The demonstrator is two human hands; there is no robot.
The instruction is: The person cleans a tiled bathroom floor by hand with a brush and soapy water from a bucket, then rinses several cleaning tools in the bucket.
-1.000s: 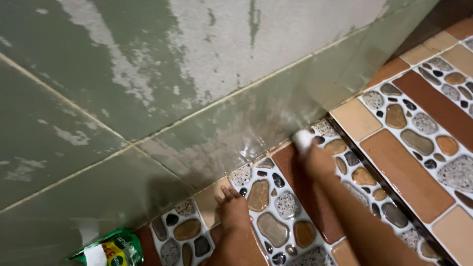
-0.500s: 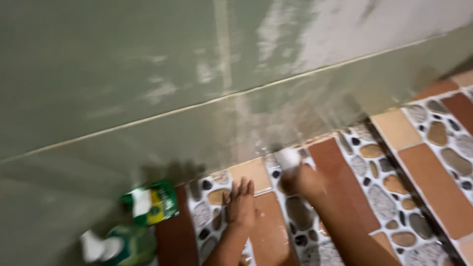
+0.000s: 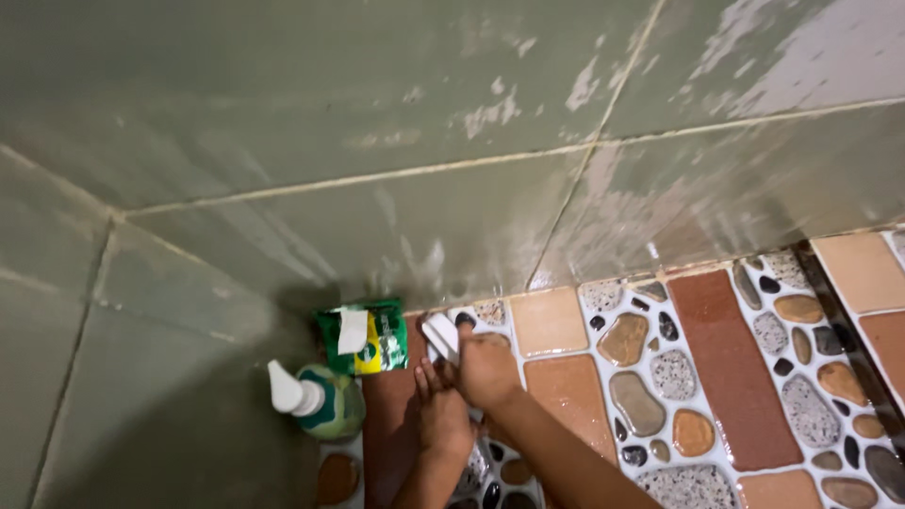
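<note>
The left hand (image 3: 443, 419) lies flat with fingers spread on the patterned floor tiles (image 3: 716, 377), the right hand (image 3: 485, 368) pinches a small white scrubbing pad (image 3: 440, 336), now beside the green packet (image 3: 363, 337), further left than before.

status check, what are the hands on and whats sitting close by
Right hand gripping a white scrubber at the wall base. Left hand flat on the patterned floor tiles. Green packet and pump bottle close left.
</note>
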